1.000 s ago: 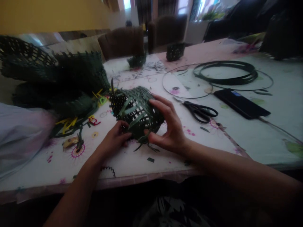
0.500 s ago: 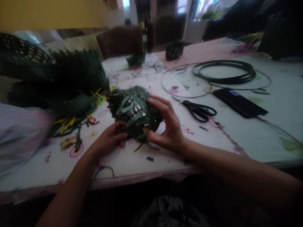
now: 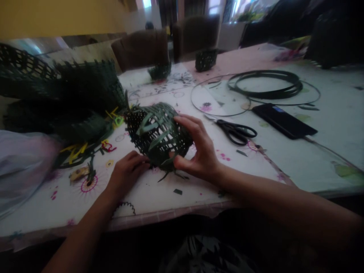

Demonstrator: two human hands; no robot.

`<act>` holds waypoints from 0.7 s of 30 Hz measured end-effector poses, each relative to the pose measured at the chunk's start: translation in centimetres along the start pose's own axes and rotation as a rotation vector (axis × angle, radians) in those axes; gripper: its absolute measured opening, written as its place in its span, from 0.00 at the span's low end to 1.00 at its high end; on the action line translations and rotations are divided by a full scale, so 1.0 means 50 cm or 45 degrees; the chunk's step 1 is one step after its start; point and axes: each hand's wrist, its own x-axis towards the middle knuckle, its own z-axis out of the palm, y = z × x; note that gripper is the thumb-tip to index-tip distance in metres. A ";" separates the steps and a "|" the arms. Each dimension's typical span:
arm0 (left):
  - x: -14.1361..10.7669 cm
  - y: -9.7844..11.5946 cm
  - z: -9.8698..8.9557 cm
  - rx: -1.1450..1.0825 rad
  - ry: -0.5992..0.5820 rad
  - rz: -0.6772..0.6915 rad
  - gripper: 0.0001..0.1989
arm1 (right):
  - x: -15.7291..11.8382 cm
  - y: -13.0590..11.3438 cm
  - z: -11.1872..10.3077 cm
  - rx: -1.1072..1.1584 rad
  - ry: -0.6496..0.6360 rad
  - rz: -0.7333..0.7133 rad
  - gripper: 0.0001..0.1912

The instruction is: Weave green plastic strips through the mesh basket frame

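A small woven basket (image 3: 160,132) of dark green strips lies tilted on its side on the table, with loose strip ends sticking out of its weave and near its lower edge. My right hand (image 3: 199,149) grips its right side, fingers over the top and thumb on the lower front. Beside the basket's lower left edge, my left hand (image 3: 127,170) has its fingers drawn together, their tips against or just by the rim. What they pinch, if anything, is hidden.
Black-handled scissors (image 3: 237,131) lie right of the basket, near a black phone (image 3: 284,121) with a cable and a coil of green strip (image 3: 265,94). Larger woven baskets (image 3: 88,83) and a plastic bag (image 3: 22,167) stand left. Two small baskets (image 3: 206,60) sit farther back.
My left hand has drawn slightly left and down from the basket's edge, its fingers now straighter. My right hand keeps its grip; the whole view has shifted a little.
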 end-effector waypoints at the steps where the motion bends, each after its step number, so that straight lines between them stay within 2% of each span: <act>1: -0.003 -0.005 0.002 0.091 0.036 0.100 0.08 | 0.000 0.000 0.000 0.004 -0.006 -0.001 0.38; 3: -0.009 -0.019 0.004 0.232 0.072 0.261 0.09 | 0.001 0.000 0.000 0.013 -0.010 0.002 0.38; 6: -0.013 -0.039 0.002 0.378 0.046 0.459 0.11 | 0.001 0.001 -0.001 0.026 -0.002 0.010 0.38; 10: -0.010 -0.053 -0.006 0.404 -0.014 0.597 0.14 | 0.001 0.003 -0.002 0.013 -0.025 0.022 0.39; 12: -0.008 -0.053 -0.009 0.352 -0.050 0.611 0.14 | 0.001 0.004 -0.003 0.010 -0.033 0.025 0.39; 16: -0.009 -0.052 -0.010 0.249 -0.119 0.503 0.15 | 0.001 0.004 -0.002 0.014 -0.033 0.032 0.40; 21: 0.001 -0.046 -0.018 0.253 -0.220 0.454 0.15 | 0.001 0.001 -0.001 0.002 -0.033 0.065 0.39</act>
